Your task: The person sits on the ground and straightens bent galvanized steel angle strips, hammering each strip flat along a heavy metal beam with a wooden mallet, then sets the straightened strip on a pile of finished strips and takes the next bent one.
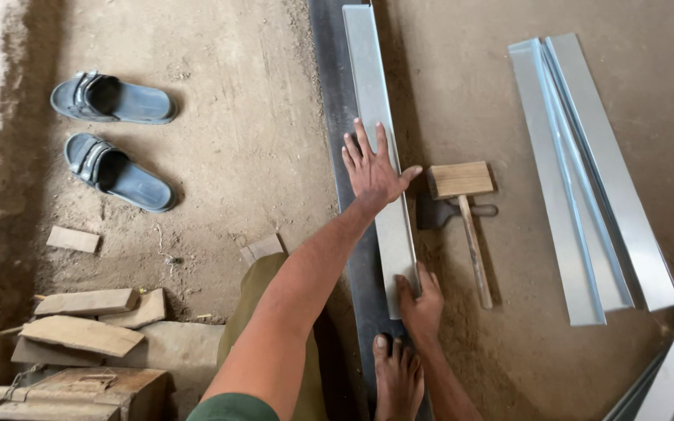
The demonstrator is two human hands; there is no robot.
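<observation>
Fingers of the left hand lie spread flat on the long grey folded sheet-metal strip on its dark steel rail; the right hand pinches the strip's near end. Beside them rests a wooden mallet. Sharp edges could cut if the strip slides.

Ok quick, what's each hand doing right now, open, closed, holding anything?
Left hand: open, fingers spread, pressed flat on the long metal strip.
Right hand: gripping the strip's near end; how tightly cannot be told.
</observation>
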